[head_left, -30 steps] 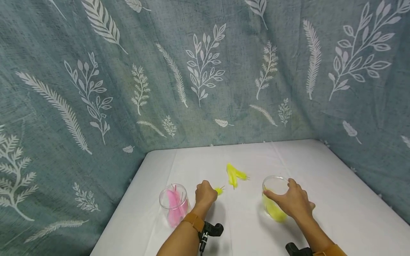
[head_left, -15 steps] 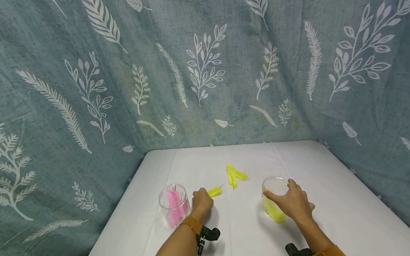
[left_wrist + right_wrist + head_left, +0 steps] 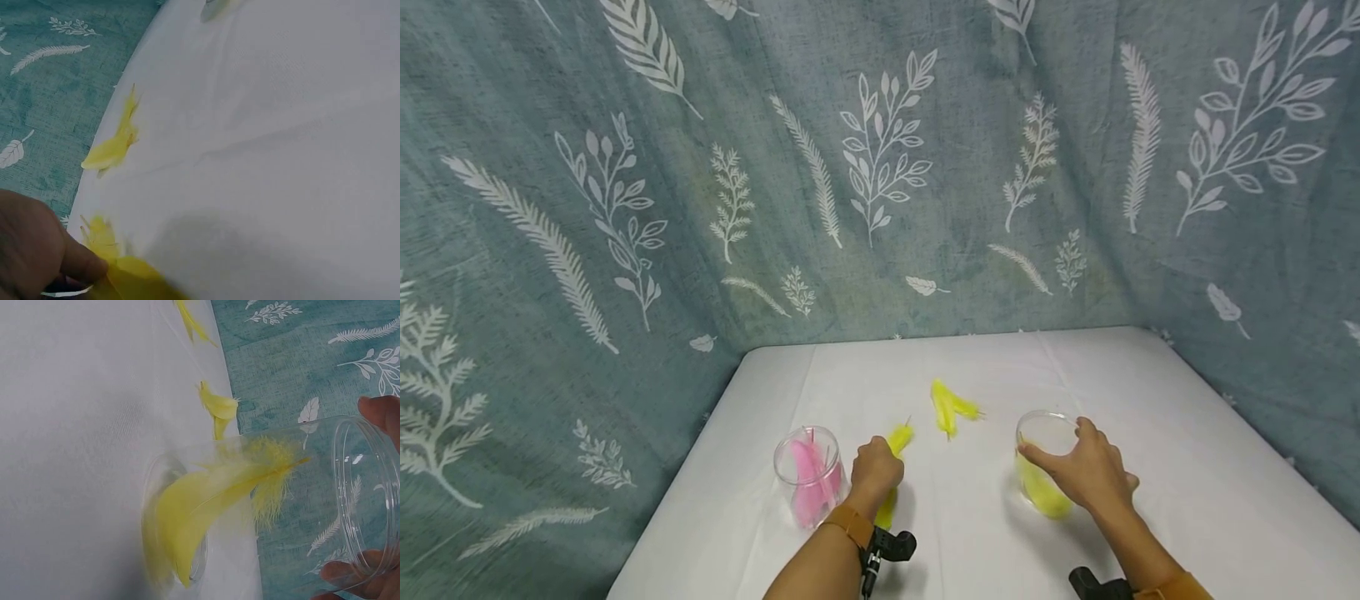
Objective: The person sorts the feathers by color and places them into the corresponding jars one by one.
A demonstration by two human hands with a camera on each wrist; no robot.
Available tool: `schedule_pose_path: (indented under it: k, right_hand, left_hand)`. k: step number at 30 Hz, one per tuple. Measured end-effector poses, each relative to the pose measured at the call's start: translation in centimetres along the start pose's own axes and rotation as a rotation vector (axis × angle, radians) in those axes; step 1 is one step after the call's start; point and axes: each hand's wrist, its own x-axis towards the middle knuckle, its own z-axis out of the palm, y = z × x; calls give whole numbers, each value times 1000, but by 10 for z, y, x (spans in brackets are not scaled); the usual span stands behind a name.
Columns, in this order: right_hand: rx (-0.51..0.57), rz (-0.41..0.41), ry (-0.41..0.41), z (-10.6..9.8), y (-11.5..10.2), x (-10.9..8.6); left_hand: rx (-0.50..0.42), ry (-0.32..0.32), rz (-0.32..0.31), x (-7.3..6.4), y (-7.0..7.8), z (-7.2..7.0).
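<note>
Beside the pink jar, my left hand (image 3: 877,473) pinches a yellow feather (image 3: 900,437). Yellow plume shows above and below the fist; I cannot tell if it is one feather or two. In the left wrist view, thumb and finger nip this feather (image 3: 140,280) low over the cloth. My right hand (image 3: 1092,468) grips a clear jar (image 3: 1047,433) near its rim, thumb on one side and fingers on the other. Inside that jar a curved yellow feather (image 3: 215,497) shows in the right wrist view. Two more yellow feathers (image 3: 943,408) lie together farther back.
Left of my left hand stands a second clear jar (image 3: 782,477), holding several pink feathers (image 3: 811,475). White cloth covers the table (image 3: 985,533). A teal leaf-patterned curtain (image 3: 955,208) rises behind it and along both sides.
My left hand has drawn back slightly left, and the feather in it has turned from pointing right to pointing up and away. The right hand stays on its jar.
</note>
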Motion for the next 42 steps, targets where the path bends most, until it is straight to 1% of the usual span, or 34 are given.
schedule_pose_path:
  k: [2, 5, 8, 10, 12, 13, 17, 19, 21, 23, 29, 32, 36, 40, 42]
  right_hand:
    - [2, 1, -1, -1, 0, 0]
    - [3, 2, -7, -2, 1, 0]
    - [3, 4, -9, -2, 1, 0]
    - [2, 5, -8, -2, 1, 0]
    - [3, 8, -6, -3, 1, -1]
    - [4, 9, -5, -3, 0, -1]
    - [9, 14, -1, -4, 0, 0]
    - [9, 16, -4, -3, 0, 0]
    - [7, 17, -8, -3, 1, 0]
    - [7, 17, -10, -2, 1, 0]
    - [14, 24, 4, 0, 0, 0]
    - [12, 33, 7, 1, -1, 0]
    - [8, 37, 10, 1, 0, 0]
    - [8, 26, 12, 1, 1, 0]
    - [12, 18, 13, 0, 1, -1]
  left_hand:
    - [-20, -6, 7, 2, 3, -2]
    - [-53, 5, 16, 6, 8, -3]
    - [-97, 17, -4, 8, 14, -5]
    - [-152, 15, -19, 7, 19, -8]
    - [-232, 20, -25, 5, 25, -12]
    - [-287, 21, -27, 4, 28, -14]
    - [-546, 2, -52, -1, 40, -23]
    - [-654, -14, -71, -3, 47, -27]
    - [-722, -18, -80, -4, 52, -30]
    - [-772, -12, -78, -4, 58, -32]
    - [-894, 42, -76, -7, 72, -38]
    - [-955, 56, -69, -8, 78, -40]
    - [-1032, 69, -36, -10, 87, -42]
    - [-1078, 96, 1, -10, 98, -43]
    - [-1101, 109, 33, -11, 104, -45]
